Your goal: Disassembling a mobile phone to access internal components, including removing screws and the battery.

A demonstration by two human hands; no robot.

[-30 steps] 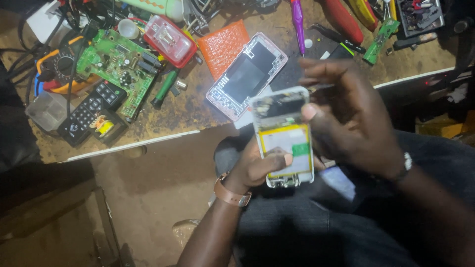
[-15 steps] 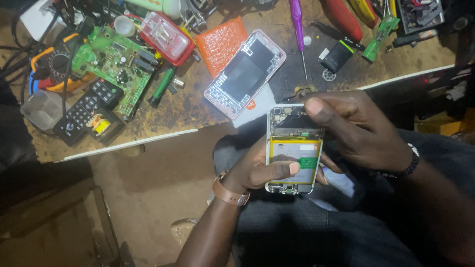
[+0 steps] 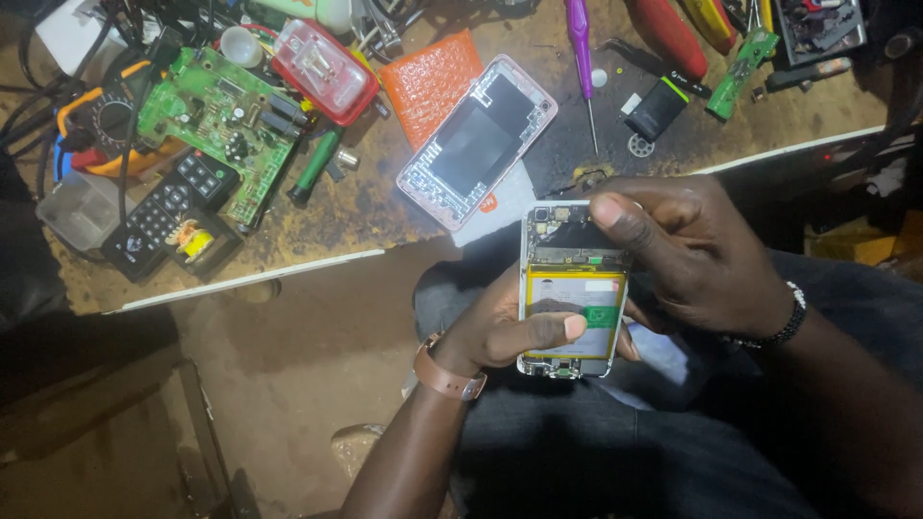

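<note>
My left hand (image 3: 500, 332) holds the opened phone (image 3: 572, 288) over my lap, thumb across its yellow battery; my right hand (image 3: 687, 255) pinches its top edge. Beyond the worktop (image 3: 317, 240) edge lie a phone frame (image 3: 478, 142), an orange case (image 3: 431, 82), a green circuit board (image 3: 221, 120) and a purple screwdriver (image 3: 580, 43).

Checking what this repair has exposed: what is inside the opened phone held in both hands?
Inside the opened phone a yellow-edged battery fills the middle, with circuitry above. The left hand thumb and right hand fingers cover parts; the screen side is hidden.
</note>
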